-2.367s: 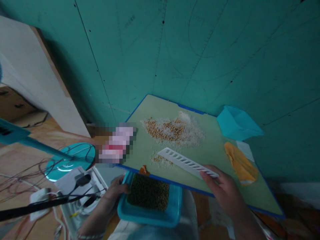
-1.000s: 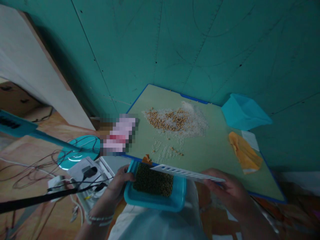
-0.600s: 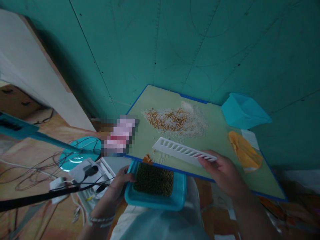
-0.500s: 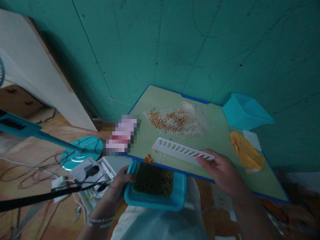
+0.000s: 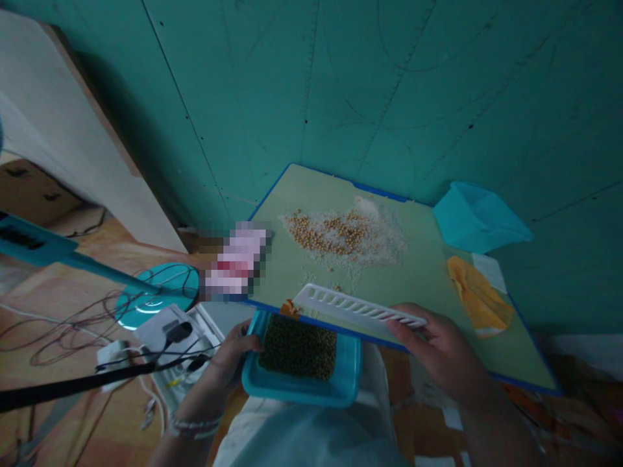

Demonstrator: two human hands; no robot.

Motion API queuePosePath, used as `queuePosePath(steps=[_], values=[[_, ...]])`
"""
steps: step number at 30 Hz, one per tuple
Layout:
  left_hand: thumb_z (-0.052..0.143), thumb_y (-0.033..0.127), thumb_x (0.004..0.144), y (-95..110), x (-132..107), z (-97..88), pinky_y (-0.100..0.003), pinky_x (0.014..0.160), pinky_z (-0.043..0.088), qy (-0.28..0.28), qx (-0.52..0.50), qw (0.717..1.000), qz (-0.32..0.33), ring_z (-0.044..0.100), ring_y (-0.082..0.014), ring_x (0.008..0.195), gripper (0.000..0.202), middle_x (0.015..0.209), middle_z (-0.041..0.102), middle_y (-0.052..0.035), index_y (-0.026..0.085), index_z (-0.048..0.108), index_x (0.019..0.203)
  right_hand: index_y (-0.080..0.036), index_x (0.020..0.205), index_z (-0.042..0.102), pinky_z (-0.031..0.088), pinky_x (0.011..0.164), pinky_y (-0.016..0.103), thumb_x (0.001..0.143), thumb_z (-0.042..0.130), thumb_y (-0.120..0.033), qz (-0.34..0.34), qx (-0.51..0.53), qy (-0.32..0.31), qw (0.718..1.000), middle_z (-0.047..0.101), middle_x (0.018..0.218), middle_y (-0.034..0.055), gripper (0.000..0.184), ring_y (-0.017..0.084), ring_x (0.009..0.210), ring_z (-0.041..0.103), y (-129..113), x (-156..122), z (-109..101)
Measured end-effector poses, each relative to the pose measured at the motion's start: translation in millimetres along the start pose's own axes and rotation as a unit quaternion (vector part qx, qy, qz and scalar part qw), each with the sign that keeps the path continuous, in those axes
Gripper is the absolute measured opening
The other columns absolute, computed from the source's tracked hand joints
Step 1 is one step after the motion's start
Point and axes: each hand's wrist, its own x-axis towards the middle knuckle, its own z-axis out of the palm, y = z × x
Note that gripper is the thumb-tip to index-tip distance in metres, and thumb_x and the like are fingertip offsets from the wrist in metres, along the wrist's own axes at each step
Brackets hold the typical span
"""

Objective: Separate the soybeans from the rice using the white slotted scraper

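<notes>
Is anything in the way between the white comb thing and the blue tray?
Hardly anything. The white scraper in the right hand lies by the board's blue edge, the tray just below. Only a small orange scrap sits there, by its free tip.

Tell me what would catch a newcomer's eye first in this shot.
A heap of tan seeds and white grains lies on the green board, toward the teal wall. At the board's near edge the right hand holds a white slotted strip by one end. Just below that edge the left hand holds a teal tray filled with dark green beans.
</notes>
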Motion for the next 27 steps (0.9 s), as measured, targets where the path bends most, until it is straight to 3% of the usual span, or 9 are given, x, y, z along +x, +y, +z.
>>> queuePosePath(steps=[8,21,27], values=[[0.059,0.009,0.046,-4,3,-4.7,-0.025,0.047,0.044,-0.005,0.001,1.0,0.015,0.058,-0.0158,0.047,0.032,0.059,0.073,-0.0035,0.014,0.074,0.074,-0.019,0.088,0.067,0.047,0.068,0.023,0.084,0.05,-0.041,0.029,0.03,0.012,0.999,0.069,0.084,0.0036,0.028,0.018,0.079,0.062,4,-9,5],[0.059,0.009,0.045,-8,9,-9.4,-0.027,0.048,0.047,0.0,0.0,1.0,0.005,0.06,-0.0171,0.044,0.033,0.054,0.072,-0.0033,0.015,0.074,0.073,-0.021,0.084,0.067,0.046,0.067,0.024,0.085,0.049,-0.041,0.034,0.05,-0.002,0.998,0.065,0.074,0.0022,0.027,0.018,0.076,0.06,6,-18,3],[0.059,0.009,0.046,-8,8,-5.7,-0.028,0.052,0.049,-0.009,-0.003,1.0,0.0,0.061,-0.0175,0.045,0.034,0.055,0.072,-0.003,0.015,0.075,0.076,-0.02,0.086,0.067,0.046,0.072,0.024,0.084,0.052,-0.041,0.046,0.046,-0.003,0.998,0.067,0.08,0.0039,0.026,0.019,0.078,0.06,12,-22,-1]])
